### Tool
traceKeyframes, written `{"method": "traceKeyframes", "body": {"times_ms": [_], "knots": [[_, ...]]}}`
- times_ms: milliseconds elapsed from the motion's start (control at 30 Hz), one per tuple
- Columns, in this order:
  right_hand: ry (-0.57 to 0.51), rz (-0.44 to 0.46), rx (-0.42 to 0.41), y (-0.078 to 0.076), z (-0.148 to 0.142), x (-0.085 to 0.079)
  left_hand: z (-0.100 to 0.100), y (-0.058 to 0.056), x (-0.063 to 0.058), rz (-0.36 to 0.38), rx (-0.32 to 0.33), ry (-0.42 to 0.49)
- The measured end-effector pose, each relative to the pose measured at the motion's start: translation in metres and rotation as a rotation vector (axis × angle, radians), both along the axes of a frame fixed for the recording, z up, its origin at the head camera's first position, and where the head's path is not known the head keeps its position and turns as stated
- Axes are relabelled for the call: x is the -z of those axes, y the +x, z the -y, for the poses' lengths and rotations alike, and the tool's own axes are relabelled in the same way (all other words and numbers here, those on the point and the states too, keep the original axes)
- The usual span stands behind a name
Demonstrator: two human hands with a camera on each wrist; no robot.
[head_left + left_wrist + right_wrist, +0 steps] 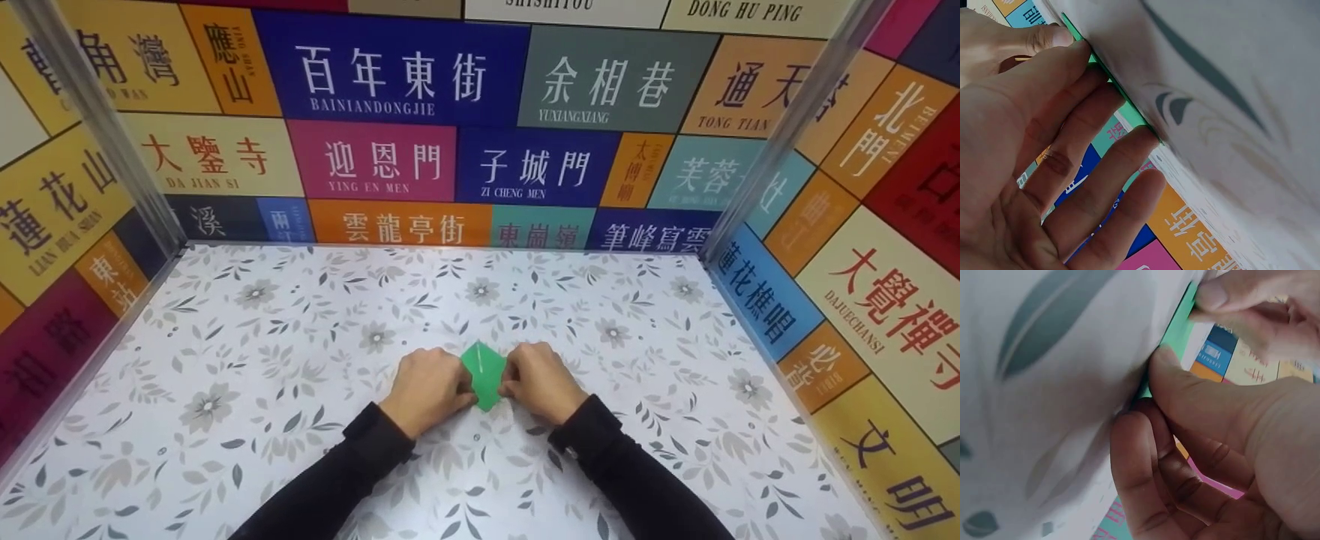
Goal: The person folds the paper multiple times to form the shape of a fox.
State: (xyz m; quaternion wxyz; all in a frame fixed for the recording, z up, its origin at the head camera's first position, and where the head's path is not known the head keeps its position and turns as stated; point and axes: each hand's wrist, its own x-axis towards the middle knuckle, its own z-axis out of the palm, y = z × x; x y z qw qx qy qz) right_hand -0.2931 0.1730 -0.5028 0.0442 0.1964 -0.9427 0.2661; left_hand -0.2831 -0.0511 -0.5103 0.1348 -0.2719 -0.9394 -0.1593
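Observation:
A small green piece of paper (486, 376), folded into a diamond shape, lies on the floral tabletop between the two hands. A short pale line runs down from its top corner. My left hand (431, 388) holds its left side, and in the left wrist view the left fingertips (1114, 97) meet the thin green edge (1137, 117). On the opposite side, my right hand (544, 381) pinches the paper. The right thumb (1165, 360) presses on it in the right wrist view, with curled fingers close to the table surface. Both hands partly cover the side corners.
The white tabletop (315, 465) has a grey leaf and flower print. Upright panels of coloured blocks with lettering (375, 161) stand along the back, left and right. Clear corner strips (787, 135) join the panels.

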Motion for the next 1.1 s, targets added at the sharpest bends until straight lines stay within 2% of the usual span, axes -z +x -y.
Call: {"method": "traceKeyframes", "body": {"times_ms": [333, 500, 700, 1100], "knots": [[-0.006, 0.038, 0.127, -0.017, -0.014, 0.001, 0.001, -0.001, 0.000, 0.014, 0.024, 0.008], [0.000, 0.025, 0.191, -0.024, -0.022, 0.002, 0.001, 0.000, 0.000, 0.027, 0.035, 0.021], [-0.014, 0.033, 0.188, -0.029, -0.028, 0.002, 0.001, 0.000, -0.001, 0.053, 0.022, 0.011], [-0.059, 0.030, 0.183, -0.029, -0.036, -0.005, 0.001, 0.001, -0.006, 0.039, -0.007, 0.023]]}}
